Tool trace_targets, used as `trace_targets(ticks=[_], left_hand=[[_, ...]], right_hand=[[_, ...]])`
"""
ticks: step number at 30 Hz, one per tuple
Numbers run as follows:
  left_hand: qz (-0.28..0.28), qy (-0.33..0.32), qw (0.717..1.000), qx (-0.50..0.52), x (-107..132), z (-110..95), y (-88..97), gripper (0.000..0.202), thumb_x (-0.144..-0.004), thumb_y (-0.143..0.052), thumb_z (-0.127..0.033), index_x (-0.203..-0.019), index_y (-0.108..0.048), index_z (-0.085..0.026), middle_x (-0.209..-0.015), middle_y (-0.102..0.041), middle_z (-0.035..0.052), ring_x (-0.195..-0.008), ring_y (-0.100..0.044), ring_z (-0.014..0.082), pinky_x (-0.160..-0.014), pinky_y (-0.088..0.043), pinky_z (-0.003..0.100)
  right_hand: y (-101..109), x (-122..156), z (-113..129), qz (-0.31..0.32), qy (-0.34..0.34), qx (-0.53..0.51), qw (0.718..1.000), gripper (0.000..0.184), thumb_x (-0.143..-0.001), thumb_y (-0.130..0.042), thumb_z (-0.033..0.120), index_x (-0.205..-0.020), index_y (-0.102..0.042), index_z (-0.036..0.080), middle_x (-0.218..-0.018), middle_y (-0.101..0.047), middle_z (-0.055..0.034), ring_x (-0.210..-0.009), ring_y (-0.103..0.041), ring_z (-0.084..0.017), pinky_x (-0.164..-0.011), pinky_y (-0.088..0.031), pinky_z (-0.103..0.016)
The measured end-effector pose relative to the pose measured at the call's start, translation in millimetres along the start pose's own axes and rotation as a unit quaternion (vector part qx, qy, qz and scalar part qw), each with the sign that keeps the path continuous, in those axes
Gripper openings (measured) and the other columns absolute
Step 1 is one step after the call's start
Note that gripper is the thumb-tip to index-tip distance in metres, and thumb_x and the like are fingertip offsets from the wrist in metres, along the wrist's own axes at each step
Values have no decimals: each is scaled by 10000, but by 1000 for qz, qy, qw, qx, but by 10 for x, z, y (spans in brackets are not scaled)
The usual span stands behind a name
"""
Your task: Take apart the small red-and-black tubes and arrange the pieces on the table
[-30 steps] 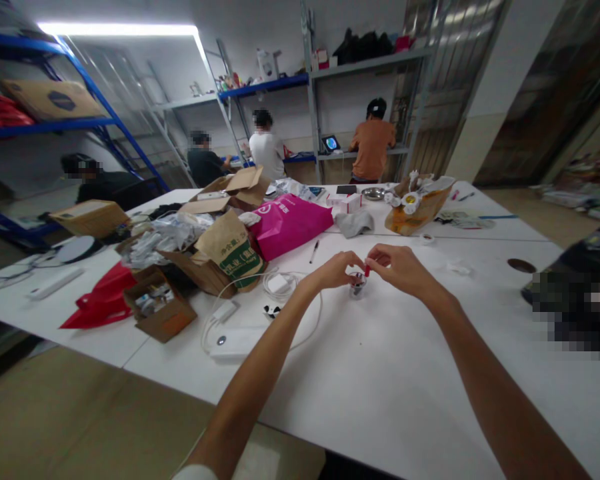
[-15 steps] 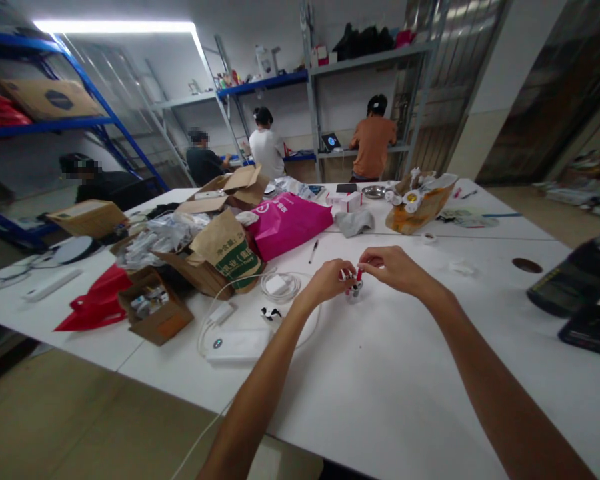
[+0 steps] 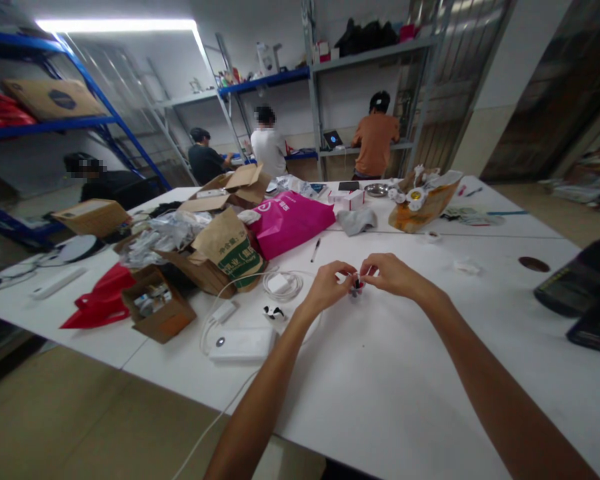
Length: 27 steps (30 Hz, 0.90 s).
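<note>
Both of my hands meet over the white table (image 3: 380,373), a little beyond its middle. My left hand (image 3: 330,285) is curled, its fingertips pinched on a small dark and red object (image 3: 356,285) that sits between the two hands. My right hand (image 3: 391,275) is also closed, its fingers pinched on the same small object from the right. The object is too small to name; earlier it looked like a small clear cup with a red piece above it.
A coiled white cable with charger (image 3: 280,284) and a white power bank (image 3: 243,344) lie left of my hands. Further left are a brown paper bag (image 3: 230,250), pink bag (image 3: 290,222), cardboard boxes (image 3: 157,310) and a red bag (image 3: 100,301). Several people sit at the far shelves.
My hands have drawn closer together and lowered onto the small object. The red piece that my right hand held above the cup is now down between the fingertips.
</note>
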<state>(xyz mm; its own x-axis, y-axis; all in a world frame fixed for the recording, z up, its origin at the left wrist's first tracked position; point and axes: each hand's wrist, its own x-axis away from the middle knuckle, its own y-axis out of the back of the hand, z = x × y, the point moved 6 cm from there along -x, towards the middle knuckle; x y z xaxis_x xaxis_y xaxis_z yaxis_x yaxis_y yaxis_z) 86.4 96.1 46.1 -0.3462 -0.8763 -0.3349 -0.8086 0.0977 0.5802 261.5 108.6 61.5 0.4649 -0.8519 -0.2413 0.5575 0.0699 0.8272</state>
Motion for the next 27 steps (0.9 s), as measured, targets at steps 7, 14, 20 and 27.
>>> trace_targets(ticks=[7,14,20,27], left_hand=[[-31,-33,999,-12,147,-73,40,124,-932,-782,-316,-887,-759,-202,-1028,-743,70,-999,-693,208,-905,-574,344],[-13,-71,996,-60,180,-91,-19,220,-1006,-718,-374,-879,-838,-242,-1240,-715,88,-1156,-660,250,-1098,-514,431],[-2,-74,996,-50,191,-54,-70,93,-959,-770,-289,-984,-855,-261,-1274,-713,76,-1178,-656,251,-1117,-509,434],[-18,-68,998,8,161,-55,-55,164,-869,-862,-278,-1001,-777,-230,-1080,-739,66,-1071,-677,238,-1062,-537,424]], right_hand=[[-51,10,-55,13,-2,21,1000,119,-894,-754,351,-899,-800,241,-948,-752,-41,-867,-701,-189,-793,-510,-285],[-53,19,-102,7,-5,-4,1000,117,-902,-741,334,-917,-810,241,-958,-755,-44,-866,-707,-192,-810,-523,-291],[-72,-11,-87,-5,-1,5,1000,75,-889,-724,247,-923,-790,236,-957,-753,-38,-857,-694,-176,-824,-515,-281],[36,-2,-49,-21,5,7,1000,94,-933,-676,247,-934,-769,232,-965,-761,-40,-858,-699,-182,-804,-516,-285]])
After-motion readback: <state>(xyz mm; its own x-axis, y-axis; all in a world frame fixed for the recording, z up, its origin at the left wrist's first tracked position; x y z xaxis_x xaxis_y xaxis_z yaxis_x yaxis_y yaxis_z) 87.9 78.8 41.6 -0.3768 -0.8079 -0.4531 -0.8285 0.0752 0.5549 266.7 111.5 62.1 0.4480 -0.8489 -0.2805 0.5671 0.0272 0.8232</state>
